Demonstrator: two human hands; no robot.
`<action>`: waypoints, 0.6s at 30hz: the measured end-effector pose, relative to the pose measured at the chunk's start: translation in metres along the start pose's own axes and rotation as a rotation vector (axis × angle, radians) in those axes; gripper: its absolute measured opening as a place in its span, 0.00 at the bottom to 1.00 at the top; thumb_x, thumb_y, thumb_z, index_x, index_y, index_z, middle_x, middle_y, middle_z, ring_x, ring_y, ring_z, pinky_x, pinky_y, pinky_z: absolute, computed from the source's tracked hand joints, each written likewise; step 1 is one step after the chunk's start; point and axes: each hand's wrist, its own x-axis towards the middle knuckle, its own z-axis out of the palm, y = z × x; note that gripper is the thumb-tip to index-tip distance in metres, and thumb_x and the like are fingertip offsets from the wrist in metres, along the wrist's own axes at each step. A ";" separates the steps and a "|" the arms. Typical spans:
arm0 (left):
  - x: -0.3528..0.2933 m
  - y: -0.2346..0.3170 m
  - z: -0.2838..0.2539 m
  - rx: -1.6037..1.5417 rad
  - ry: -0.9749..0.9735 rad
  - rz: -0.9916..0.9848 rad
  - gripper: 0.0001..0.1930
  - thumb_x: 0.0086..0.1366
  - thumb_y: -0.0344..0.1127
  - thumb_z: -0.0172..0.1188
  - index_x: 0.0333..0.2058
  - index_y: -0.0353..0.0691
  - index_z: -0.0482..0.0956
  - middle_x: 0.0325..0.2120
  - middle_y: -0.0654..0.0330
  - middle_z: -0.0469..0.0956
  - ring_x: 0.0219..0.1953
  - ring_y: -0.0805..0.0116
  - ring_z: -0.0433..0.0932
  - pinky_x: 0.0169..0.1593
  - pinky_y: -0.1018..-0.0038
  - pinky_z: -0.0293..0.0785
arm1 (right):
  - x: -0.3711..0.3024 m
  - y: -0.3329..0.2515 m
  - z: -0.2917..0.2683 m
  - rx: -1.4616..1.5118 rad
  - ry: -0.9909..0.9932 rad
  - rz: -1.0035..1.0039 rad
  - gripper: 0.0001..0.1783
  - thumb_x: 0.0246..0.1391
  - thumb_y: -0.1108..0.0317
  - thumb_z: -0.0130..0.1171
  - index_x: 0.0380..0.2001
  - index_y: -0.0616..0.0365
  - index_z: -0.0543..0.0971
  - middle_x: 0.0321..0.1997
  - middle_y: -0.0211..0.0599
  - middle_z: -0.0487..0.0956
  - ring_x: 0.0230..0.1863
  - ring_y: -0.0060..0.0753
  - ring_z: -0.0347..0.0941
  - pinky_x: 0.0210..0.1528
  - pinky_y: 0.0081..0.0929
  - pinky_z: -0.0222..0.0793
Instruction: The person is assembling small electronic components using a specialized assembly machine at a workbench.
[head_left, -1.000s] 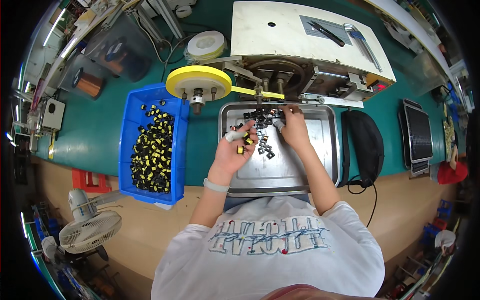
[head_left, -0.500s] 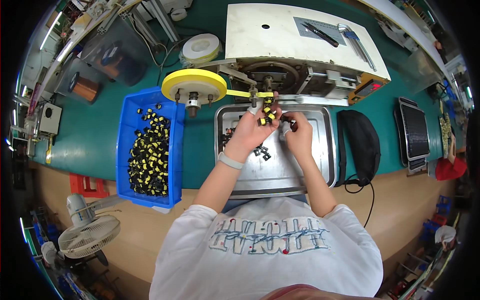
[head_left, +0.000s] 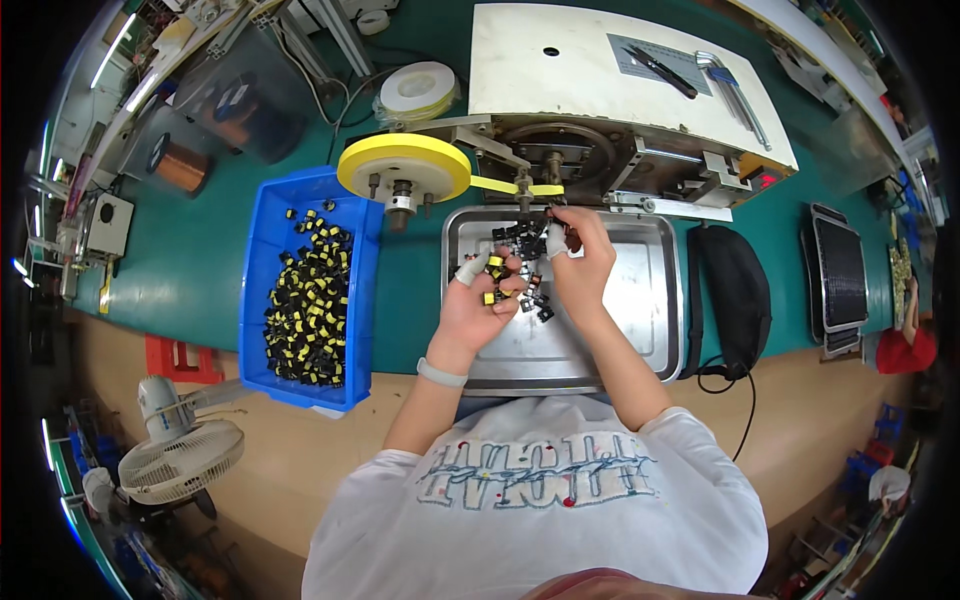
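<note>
My left hand (head_left: 478,312) is palm up over the left side of a metal tray (head_left: 630,345), its fingers curled round a few small black bobbins wrapped in yellow tape (head_left: 492,298). A white wrap covers its thumb. My right hand (head_left: 585,262) reaches up to the front of the taping machine (head_left: 560,150), just under the spindle. Its thumb and fingers pinch a small dark bobbin (head_left: 572,241), mostly hidden by the fingers. Loose black bobbins (head_left: 527,238) lie in the tray between the hands. A strip of yellow tape (head_left: 495,185) runs from a roll (head_left: 405,165) toward the spindle.
A blue bin (head_left: 368,290) full of yellow-taped bobbins stands left of the tray. A black pouch (head_left: 735,300) lies to its right. A pen-like tool (head_left: 660,70) and hex keys (head_left: 733,100) rest on the machine. Beside the bench at lower left is a fan (head_left: 180,460).
My left hand has drawn down and left, away from the spindle, with the taped bobbins in it. My right hand has risen toward the spindle. The whole view has shifted slightly.
</note>
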 end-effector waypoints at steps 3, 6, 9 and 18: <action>-0.006 0.003 0.003 0.001 0.007 0.013 0.12 0.65 0.40 0.47 0.42 0.42 0.71 0.36 0.64 0.66 0.33 0.72 0.63 0.26 0.78 0.61 | -0.002 0.007 0.005 -0.043 0.026 -0.054 0.19 0.37 0.87 0.52 0.35 0.60 0.78 0.35 0.33 0.76 0.27 0.22 0.68 0.27 0.17 0.63; -0.007 0.001 0.007 0.006 0.042 0.024 0.09 0.65 0.40 0.47 0.37 0.43 0.71 0.35 0.64 0.66 0.32 0.72 0.63 0.26 0.78 0.60 | 0.003 0.012 0.010 -0.048 0.042 -0.077 0.18 0.38 0.87 0.53 0.35 0.62 0.77 0.36 0.34 0.76 0.27 0.23 0.68 0.27 0.17 0.64; -0.007 -0.001 0.007 0.024 0.060 0.058 0.08 0.65 0.40 0.46 0.31 0.45 0.70 0.33 0.66 0.65 0.32 0.73 0.63 0.26 0.78 0.59 | 0.002 0.011 0.013 -0.065 0.036 -0.054 0.15 0.42 0.85 0.56 0.36 0.63 0.76 0.37 0.34 0.74 0.26 0.23 0.68 0.27 0.17 0.64; -0.007 -0.001 0.001 -0.069 0.025 0.039 0.09 0.64 0.40 0.46 0.27 0.46 0.69 0.30 0.69 0.67 0.31 0.74 0.63 0.26 0.78 0.58 | -0.020 0.028 -0.007 0.266 -0.142 0.538 0.17 0.51 0.79 0.56 0.47 0.67 0.72 0.39 0.38 0.76 0.36 0.26 0.77 0.37 0.18 0.71</action>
